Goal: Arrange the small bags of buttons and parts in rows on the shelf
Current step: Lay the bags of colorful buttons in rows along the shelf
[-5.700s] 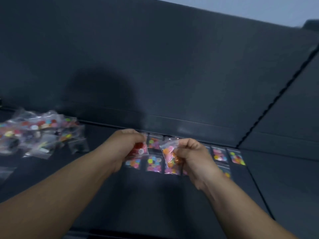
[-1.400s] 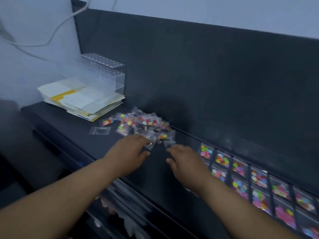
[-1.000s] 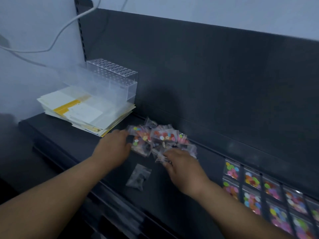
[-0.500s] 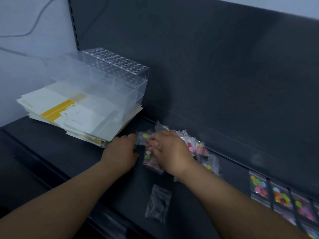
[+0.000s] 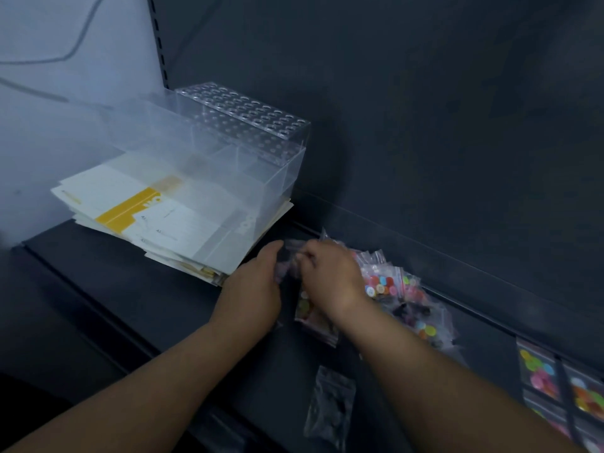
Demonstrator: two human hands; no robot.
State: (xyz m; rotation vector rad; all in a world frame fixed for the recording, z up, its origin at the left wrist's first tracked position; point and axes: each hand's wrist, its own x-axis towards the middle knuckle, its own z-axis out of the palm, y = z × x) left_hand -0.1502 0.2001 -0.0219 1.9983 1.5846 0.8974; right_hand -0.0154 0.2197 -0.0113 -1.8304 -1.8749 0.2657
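Note:
A loose pile of small clear bags of coloured buttons (image 5: 395,289) lies on the dark shelf (image 5: 137,289) against the back panel. My left hand (image 5: 255,289) and my right hand (image 5: 330,276) meet at the pile's left end, fingers curled around a small clear bag (image 5: 291,256) held between them. One bag of dark parts (image 5: 330,407) lies alone nearer the front edge. Bags laid in rows (image 5: 562,387) show at the far right.
A stack of white and yellow papers (image 5: 157,217) sits at the shelf's left end under a clear acrylic holder with holes (image 5: 242,138). The dark back panel (image 5: 425,125) rises behind. A white wall with a cable (image 5: 65,60) is at left.
The view has swung left from the rows to the loose pile. Both hands reached into the pile and came together at its left end. A dark-parts bag dropped out toward the front.

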